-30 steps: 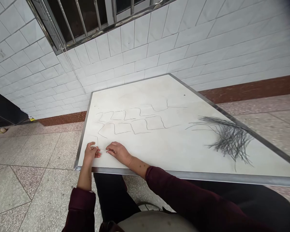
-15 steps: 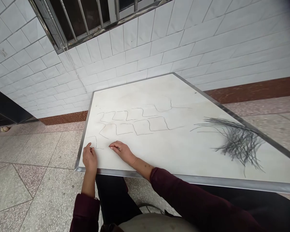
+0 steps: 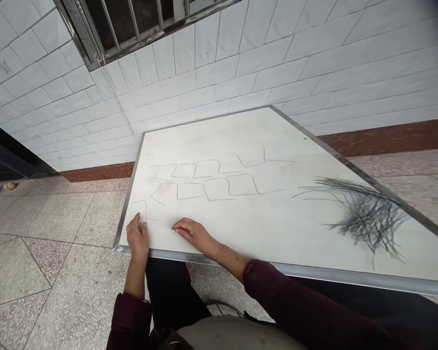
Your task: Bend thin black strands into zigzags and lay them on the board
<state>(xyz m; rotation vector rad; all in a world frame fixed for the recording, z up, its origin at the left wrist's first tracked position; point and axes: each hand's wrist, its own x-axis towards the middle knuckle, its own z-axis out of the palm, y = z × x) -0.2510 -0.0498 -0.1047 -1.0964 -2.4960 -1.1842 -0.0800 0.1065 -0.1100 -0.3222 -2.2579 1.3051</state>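
My left hand (image 3: 137, 238) lies on the front left corner of the white table (image 3: 277, 228), fingers stretched flat, its fingertips right beside a thin bent wire (image 3: 143, 209) shaped in a square step. My right hand (image 3: 193, 232) rests flat on the table a little to the right, fingers pointing left, apart from that wire's end and holding nothing. Beyond the hands, two rows of zigzag bent wires (image 3: 204, 181) lie on the tabletop.
A loose pile of straight dark wires (image 3: 365, 211) lies at the table's right side near its metal edge. A white tiled wall with a barred window (image 3: 138, 19) stands behind. Speckled floor tiles (image 3: 58, 228) spread to the left.
Both hands have let go of the wire they pinched between them. The left hand slid back toward the table edge and the right hand moved off to the right; the view shifted slightly.
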